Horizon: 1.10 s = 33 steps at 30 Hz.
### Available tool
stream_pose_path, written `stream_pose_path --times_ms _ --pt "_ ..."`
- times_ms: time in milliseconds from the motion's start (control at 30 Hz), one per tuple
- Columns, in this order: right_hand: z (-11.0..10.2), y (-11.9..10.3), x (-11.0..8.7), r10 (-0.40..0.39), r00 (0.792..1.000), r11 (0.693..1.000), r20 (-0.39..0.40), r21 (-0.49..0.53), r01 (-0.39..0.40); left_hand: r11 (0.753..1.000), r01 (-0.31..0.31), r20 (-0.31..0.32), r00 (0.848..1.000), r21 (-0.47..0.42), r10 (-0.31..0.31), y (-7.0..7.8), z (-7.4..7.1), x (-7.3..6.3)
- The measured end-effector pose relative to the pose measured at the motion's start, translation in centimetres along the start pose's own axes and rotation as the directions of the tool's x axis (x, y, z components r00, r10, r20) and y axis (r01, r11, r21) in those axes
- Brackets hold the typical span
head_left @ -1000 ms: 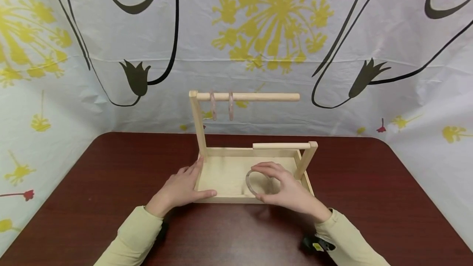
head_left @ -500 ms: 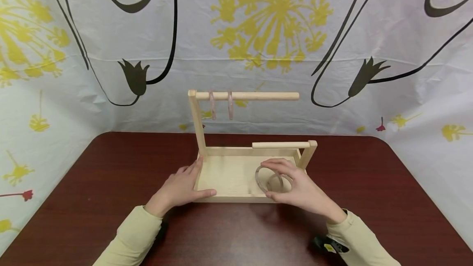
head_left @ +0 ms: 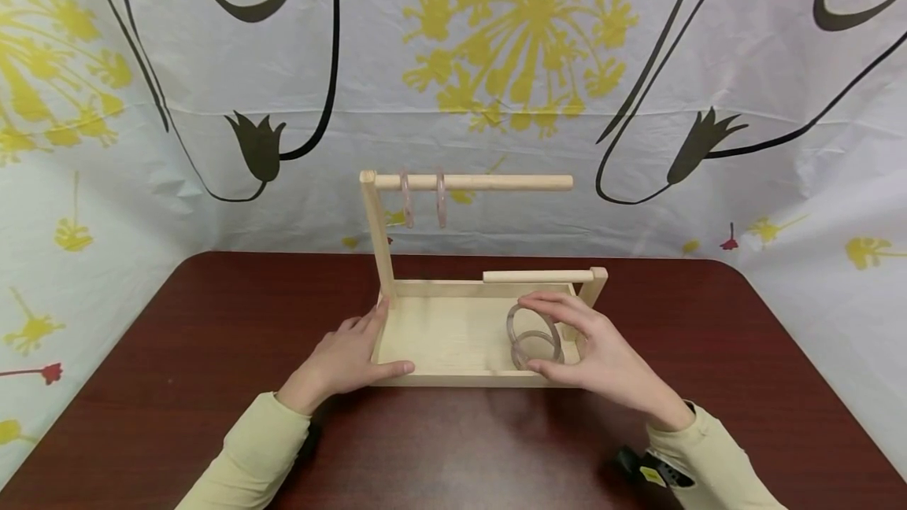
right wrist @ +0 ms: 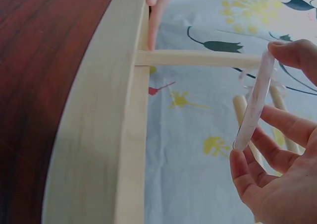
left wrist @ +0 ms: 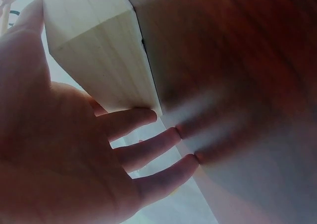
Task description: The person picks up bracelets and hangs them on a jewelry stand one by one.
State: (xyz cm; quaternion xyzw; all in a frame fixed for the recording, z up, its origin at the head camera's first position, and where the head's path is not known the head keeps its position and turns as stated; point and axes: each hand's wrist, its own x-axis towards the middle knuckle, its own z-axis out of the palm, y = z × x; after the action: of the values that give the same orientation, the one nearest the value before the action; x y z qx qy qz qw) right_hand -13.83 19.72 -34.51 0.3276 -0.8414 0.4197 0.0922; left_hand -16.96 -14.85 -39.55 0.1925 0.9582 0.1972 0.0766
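Observation:
My right hand (head_left: 602,349) pinches a translucent pinkish bangle (right wrist: 255,102) between thumb and fingertips. In the head view it stands upright over the right part of a shallow wooden tray (head_left: 439,337), below the short peg (head_left: 534,277). A darker ring-shaped outline overlaps its lower half there. My left hand (head_left: 347,356) rests at the tray's left end, thumb along the front rim, other fingers extended along the side. In the left wrist view several fingertips (left wrist: 190,159) touch the tabletop beside the wood. Two similar bangles, one left (head_left: 407,199) and one right (head_left: 442,201), hang on the stand's long upper bar (head_left: 510,182).
A tall post (head_left: 379,238) carries the upper bar at the left, its right end free. A short post (head_left: 594,290) at the right carries the peg, whose free end points left. A patterned cloth (head_left: 453,85) hangs behind the dark red-brown table (head_left: 212,337).
My right hand has moved rightward and slightly up in the head view with the bangle in its fingers. The left hand, the stand and the hanging bangles have stayed put.

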Motion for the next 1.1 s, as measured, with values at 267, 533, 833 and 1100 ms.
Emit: stream_pose_path --times_ms 267,533,833,1100 --pt "-1.5 -0.7 0.3 -0.056 0.998 0.998 -0.025 -0.032 0.055 1.000 0.004 0.000 1.000 -0.001 -0.004 -0.1 0.1 0.0" --pt "-2.8 -1.2 0.7 -0.085 0.995 0.995 -0.049 -0.055 0.083 1.000 -0.004 -0.004 1.000 -0.005 0.004 -0.1 0.2 0.0" --pt "-4.0 -1.1 1.1 -0.055 0.997 0.998 -0.059 -0.023 0.054 1.000 0.010 0.005 1.000 -0.010 -0.010 -0.1 0.3 0.1" --pt "-4.6 -1.0 1.5 -0.021 0.998 1.000 -0.063 -0.019 0.020 1.000 0.017 0.010 1.000 -0.016 -0.017 -0.1 0.3 0.1"
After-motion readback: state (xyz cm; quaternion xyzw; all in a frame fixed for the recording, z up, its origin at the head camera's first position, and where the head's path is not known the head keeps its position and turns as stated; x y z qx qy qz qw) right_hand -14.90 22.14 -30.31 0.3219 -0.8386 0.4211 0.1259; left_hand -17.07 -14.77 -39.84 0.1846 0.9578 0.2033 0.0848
